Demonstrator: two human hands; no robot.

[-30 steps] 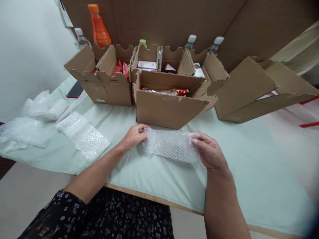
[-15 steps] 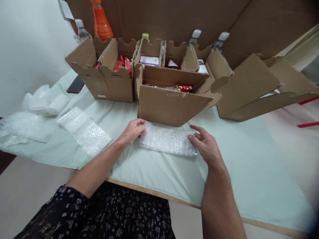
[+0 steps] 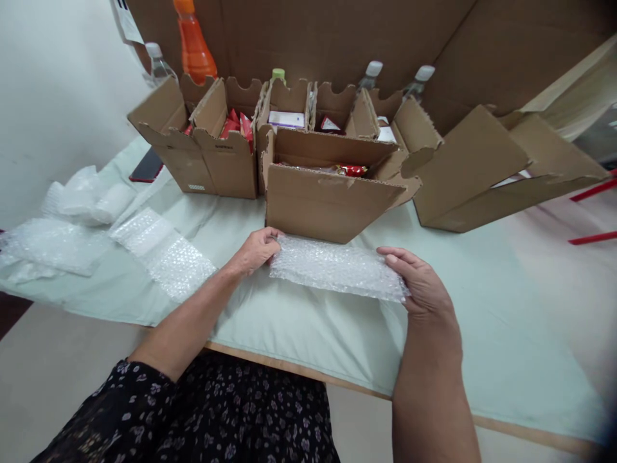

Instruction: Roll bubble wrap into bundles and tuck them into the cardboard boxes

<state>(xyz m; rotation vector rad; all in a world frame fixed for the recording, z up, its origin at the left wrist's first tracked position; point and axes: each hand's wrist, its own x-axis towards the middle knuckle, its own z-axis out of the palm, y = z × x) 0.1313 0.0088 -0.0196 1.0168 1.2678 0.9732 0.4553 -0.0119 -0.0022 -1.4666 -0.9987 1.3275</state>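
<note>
A clear strip of bubble wrap stretches between both hands, just in front of the middle cardboard box. My left hand pinches its left end, fingers closed. At the right end, my right hand grips the wrap between thumb and fingers. Another bubble wrap piece lies flat to the left of my left forearm. The middle box has an open top, and a red and gold packet shows inside it.
Open cardboard boxes stand in a row behind, with bottles beyond them. At the right is another box. Crumpled bubble wrap and a dark flat object lie at the left on the pale green cloth.
My right hand has moved to the right with its end of the bubble wrap, and the strip now reaches farther right. My left hand has barely moved.
</note>
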